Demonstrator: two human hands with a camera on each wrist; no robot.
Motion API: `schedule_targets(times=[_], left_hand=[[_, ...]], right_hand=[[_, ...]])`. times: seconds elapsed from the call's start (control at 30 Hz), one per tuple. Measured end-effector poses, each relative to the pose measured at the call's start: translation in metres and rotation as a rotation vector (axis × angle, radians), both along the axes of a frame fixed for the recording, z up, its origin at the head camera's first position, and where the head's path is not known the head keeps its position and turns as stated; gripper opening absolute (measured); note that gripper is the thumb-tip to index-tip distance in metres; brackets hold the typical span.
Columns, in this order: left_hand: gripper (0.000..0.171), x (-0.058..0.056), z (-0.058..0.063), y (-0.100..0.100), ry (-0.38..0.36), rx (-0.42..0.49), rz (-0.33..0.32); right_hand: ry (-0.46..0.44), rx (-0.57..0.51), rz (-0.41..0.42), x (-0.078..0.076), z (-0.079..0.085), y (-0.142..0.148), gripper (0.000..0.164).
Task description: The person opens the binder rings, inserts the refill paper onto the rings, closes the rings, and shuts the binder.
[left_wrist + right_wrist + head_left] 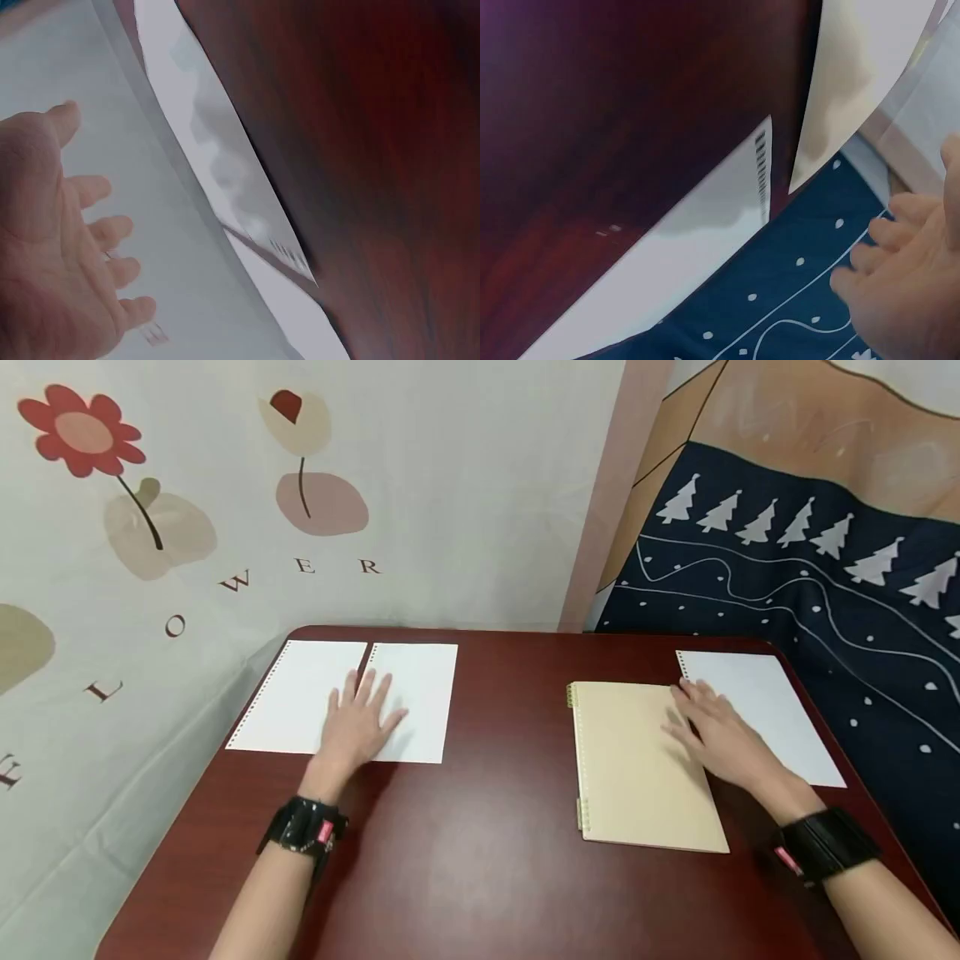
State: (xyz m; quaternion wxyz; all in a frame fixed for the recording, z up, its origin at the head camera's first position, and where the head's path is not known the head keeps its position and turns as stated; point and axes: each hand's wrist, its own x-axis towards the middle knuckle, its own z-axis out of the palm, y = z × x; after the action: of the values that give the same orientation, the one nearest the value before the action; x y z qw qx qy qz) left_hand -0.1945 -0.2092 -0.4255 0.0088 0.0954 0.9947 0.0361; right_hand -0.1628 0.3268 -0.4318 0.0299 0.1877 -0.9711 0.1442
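Note:
Two white hole-punched sheets lie side by side at the table's far left, the outer sheet and the inner sheet. Over the seam between them is my left hand, its fingers spread and nothing held. The left wrist view shows that palm raised, with shadow falling on the paper. On the right lies a closed cream notebook with its spiral binding on the left edge. My right hand hovers above the notebook's right edge and a third white sheet, fingers loosely extended and holding nothing.
The dark red-brown table has rounded far corners. Behind it hangs a pale cloth with flowers and letters. A navy cloth with white trees hangs along the right side. Black bands circle both wrists.

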Motion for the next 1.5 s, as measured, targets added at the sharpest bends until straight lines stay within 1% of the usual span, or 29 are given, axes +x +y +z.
schedule_targets(times=[0.1, 0.27, 0.37, 0.43, 0.53, 0.63, 0.8, 0.9, 0.97, 1.03, 1.2, 1.27, 1.37, 1.5], left_hand=[[0.074, 0.017, -0.003, 0.028, 0.015, -0.018, -0.045], [0.078, 0.046, -0.007, 0.092, 0.024, -0.016, -0.144], [0.081, 0.063, -0.006, 0.129, 0.0, -0.018, -0.211], [0.083, 0.07, -0.005, 0.152, -0.005, -0.025, -0.255], [0.084, 0.08, -0.005, 0.183, -0.002, -0.062, -0.32], [0.083, 0.085, -0.005, 0.212, 0.023, -0.099, -0.38], [0.081, 0.089, -0.002, 0.253, 0.027, -0.137, -0.454], [0.081, 0.091, -0.003, 0.269, -0.004, -0.172, -0.473], [0.082, 0.093, -0.005, 0.275, -0.021, -0.194, -0.478], [0.084, 0.094, -0.007, 0.28, -0.031, -0.21, -0.478], [0.086, 0.099, -0.011, 0.285, -0.044, -0.235, -0.477], [0.087, 0.103, -0.014, 0.286, -0.056, -0.233, -0.484], [0.086, 0.108, -0.016, 0.288, -0.075, -0.203, -0.494], [0.085, 0.109, -0.014, 0.292, -0.072, -0.175, -0.494]], right_hand=[[-0.019, -0.026, 0.049, 0.021, -0.006, -0.004, 0.07], [-0.027, -0.023, 0.117, 0.052, -0.01, -0.005, 0.076], [-0.031, -0.011, 0.143, 0.065, -0.012, -0.004, 0.083], [-0.029, -0.005, 0.149, 0.07, -0.014, -0.003, 0.086], [-0.026, 0.01, 0.147, 0.074, -0.018, -0.002, 0.091], [-0.033, 0.032, 0.142, 0.077, -0.021, -0.001, 0.092], [0.003, 0.049, 0.13, 0.076, -0.022, 0.002, 0.09], [-0.006, 0.051, 0.129, 0.076, -0.022, 0.003, 0.09], [-0.035, 0.05, 0.131, 0.077, -0.023, 0.004, 0.091], [-0.057, 0.044, 0.131, 0.078, -0.023, 0.005, 0.092], [-0.053, 0.054, 0.125, 0.084, -0.025, 0.005, 0.093], [-0.05, 0.072, 0.128, 0.089, -0.026, 0.005, 0.093], [-0.036, 0.09, 0.129, 0.096, -0.028, 0.004, 0.091], [0.002, 0.096, 0.127, 0.098, -0.025, 0.005, 0.087]])
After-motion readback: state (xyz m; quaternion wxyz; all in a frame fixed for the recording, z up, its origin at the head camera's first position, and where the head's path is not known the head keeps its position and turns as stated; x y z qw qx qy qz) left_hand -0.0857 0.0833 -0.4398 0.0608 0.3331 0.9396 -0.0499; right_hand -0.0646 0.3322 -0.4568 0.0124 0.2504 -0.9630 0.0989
